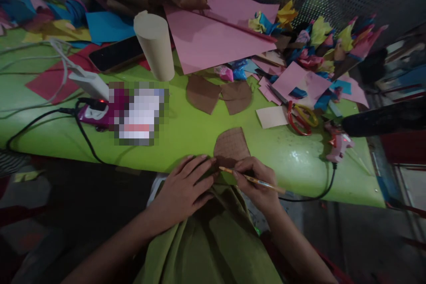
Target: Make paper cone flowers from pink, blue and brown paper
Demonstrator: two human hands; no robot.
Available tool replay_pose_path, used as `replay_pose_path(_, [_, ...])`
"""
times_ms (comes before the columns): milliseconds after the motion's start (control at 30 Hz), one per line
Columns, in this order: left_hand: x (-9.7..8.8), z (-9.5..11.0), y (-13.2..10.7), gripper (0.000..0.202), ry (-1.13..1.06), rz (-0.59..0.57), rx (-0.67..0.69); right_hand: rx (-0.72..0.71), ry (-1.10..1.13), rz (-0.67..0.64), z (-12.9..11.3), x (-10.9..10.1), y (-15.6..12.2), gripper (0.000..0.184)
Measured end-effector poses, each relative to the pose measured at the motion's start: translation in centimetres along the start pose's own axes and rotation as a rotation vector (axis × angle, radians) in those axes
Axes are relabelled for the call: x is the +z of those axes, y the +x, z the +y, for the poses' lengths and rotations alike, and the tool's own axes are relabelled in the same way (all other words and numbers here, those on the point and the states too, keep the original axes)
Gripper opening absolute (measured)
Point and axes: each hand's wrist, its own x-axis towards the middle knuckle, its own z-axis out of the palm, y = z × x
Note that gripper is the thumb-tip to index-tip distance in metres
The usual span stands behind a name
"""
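Observation:
A brown piece of paper with a rounded side (pixel 232 143), marked with a grid of lines, lies at the near edge of the table. My left hand (pixel 191 185) rests flat, fingers stretched out, with its fingertips at the lower left of this piece. In my right hand (pixel 258 182) is a slim orange-and-white pen (pixel 261 182), pinched between thumb and fingers. Its tip points left, by the piece's lower edge. Farther back lie two similar brown pieces, one on the left (pixel 203 94) and one on the right (pixel 237 96).
Red-and-yellow-handled scissors (pixel 299 117) and a corded pink glue gun (pixel 338 144) lie to the right. On the left are a purple power strip (pixel 96 113), cables and a blurred-out rectangle. A cream paper roll (pixel 156 49) stands behind, near pink sheets (pixel 203 40) and colourful paper scraps.

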Motion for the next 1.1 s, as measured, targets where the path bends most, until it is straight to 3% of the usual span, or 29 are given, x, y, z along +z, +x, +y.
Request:
replay_pose_path(567, [-0.5,-0.3,0.5,0.034,0.006,0.023,0.029,0.104,-0.084,0.272,3.1,-2.9,-1.1,0.011])
replay_pose_path(900, [-0.3,-0.5,0.5,0.035,-0.016,0.046,0.019,0.14,-0.077,0.366,3.6,-3.2,-1.1,0.011])
replay_pose_path(1100, [-1.1,-0.4,0.6,0.036,-0.041,0.072,0.041,0.146,0.095,0.459,4.2,-3.7,-1.1,0.014])
